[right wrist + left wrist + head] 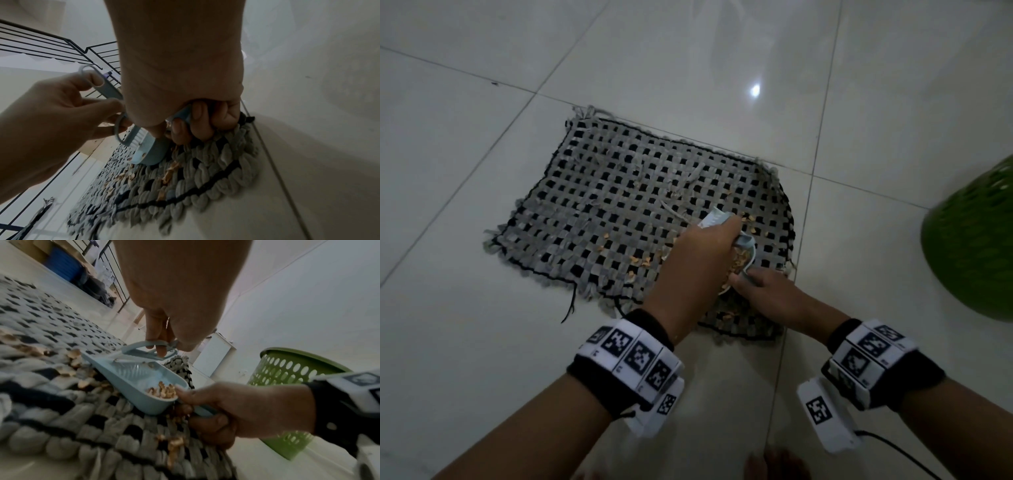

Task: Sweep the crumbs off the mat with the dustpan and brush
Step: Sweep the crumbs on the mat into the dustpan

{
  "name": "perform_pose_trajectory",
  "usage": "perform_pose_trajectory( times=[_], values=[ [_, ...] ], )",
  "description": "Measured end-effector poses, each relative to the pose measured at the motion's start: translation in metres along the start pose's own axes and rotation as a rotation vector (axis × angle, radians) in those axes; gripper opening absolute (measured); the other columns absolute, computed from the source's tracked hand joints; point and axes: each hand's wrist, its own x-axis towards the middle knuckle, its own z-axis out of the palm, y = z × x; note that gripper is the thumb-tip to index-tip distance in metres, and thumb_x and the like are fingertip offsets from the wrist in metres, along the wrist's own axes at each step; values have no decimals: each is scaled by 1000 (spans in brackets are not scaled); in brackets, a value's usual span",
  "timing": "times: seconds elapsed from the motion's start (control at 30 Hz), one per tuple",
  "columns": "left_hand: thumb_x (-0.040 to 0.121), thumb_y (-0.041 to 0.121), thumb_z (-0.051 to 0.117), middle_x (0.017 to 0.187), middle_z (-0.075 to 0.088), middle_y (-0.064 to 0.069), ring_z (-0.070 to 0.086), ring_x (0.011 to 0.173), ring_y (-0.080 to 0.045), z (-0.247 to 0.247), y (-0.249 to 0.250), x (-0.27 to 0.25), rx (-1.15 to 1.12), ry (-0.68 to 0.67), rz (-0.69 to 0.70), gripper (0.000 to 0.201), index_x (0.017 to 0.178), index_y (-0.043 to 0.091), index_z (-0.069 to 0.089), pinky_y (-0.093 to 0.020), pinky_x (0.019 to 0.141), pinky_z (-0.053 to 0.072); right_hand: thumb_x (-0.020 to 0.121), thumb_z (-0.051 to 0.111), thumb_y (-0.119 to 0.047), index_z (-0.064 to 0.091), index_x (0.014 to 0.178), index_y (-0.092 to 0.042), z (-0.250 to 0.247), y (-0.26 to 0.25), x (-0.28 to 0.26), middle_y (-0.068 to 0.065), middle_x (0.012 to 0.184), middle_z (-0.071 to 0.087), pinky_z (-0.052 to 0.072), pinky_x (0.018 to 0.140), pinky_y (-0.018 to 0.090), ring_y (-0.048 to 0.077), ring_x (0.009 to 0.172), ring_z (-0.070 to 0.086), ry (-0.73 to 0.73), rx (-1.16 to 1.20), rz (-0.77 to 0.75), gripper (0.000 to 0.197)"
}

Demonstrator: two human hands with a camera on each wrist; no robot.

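A grey-and-black woven mat (619, 205) lies on the tiled floor, with orange crumbs (640, 262) scattered over its near right part. My right hand (767, 291) grips the handle of a small light-blue dustpan (144, 382), which is tilted with its mouth on the mat and a heap of crumbs (162, 391) at its handle end. My left hand (705, 246) pinches the handle of the light-blue brush (150, 347); its white bristles (139, 138) sit at the dustpan's mouth. In the head view the left hand hides most of the dustpan (748, 253).
A green perforated plastic basket (972, 246) stands on the floor just right of the mat. Pale glossy tiles surround the mat. My bare toes (777, 466) and a black cable (893, 452) are at the bottom edge. A black metal railing (61, 48) runs behind.
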Motion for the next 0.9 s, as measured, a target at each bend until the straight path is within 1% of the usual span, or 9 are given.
perform_pose_trajectory(
  times=[0.1,0.2,0.23,0.43,0.5,0.6,0.73,0.83,0.9],
  values=[
    [89,8,68,75,68,-4,64,65,-18,15,11,-12,-55,-33,0,8,93,11,63,-19,55,36,94,38,-64,64,95,-16,0,1,-4,11,93,68,56,81,47,28,82,65,-1,23,-36,54],
    [84,3,73,77,70,-8,67,67,-20,23,25,-26,-93,-28,62,13,94,8,66,-25,57,49,101,45,-37,62,117,-15,0,3,-9,12,113,68,52,92,53,32,102,65,3,75,-78,33],
    [85,3,73,78,70,-8,66,68,-20,22,25,-28,-97,-19,73,14,96,8,67,-24,59,49,101,45,-34,63,117,-13,1,3,-9,12,112,69,51,92,54,32,101,65,11,74,-91,32],
    [89,7,69,75,67,-5,59,62,-16,8,11,-27,-94,-5,30,9,95,11,64,-12,56,26,86,31,-78,65,101,-13,4,3,-7,13,96,70,54,83,50,31,87,66,22,17,-22,74],
    [94,12,65,68,61,0,52,55,-10,3,9,-27,-180,-8,1,12,89,19,56,-13,48,23,86,35,-77,65,94,-16,3,6,-4,10,89,69,54,74,44,24,76,65,20,69,-25,68],
    [102,25,56,74,62,3,62,63,-7,-15,-3,-24,-385,27,-191,18,86,19,48,-29,46,50,96,44,-58,68,92,-26,2,10,-3,-4,87,67,52,72,34,10,75,62,12,131,-37,40],
    [100,21,58,83,70,1,71,81,-9,-38,-11,-19,-545,75,-271,14,87,19,52,-43,54,58,82,46,-73,72,104,-21,5,14,-1,4,105,73,54,92,52,23,98,69,-15,189,-3,62],
    [99,24,59,79,72,-1,72,75,-14,-39,-13,-13,-597,56,-304,12,91,17,54,-46,58,59,97,49,-50,71,109,-24,4,16,1,-13,102,73,57,85,35,4,93,68,-13,288,-29,36],
    [99,25,59,81,73,0,72,74,-10,-38,-14,-9,-556,47,-311,10,94,17,55,-43,58,60,101,47,-40,69,98,-25,2,13,-2,-27,73,68,47,63,17,-10,66,62,-3,355,-45,26]
  ],
)
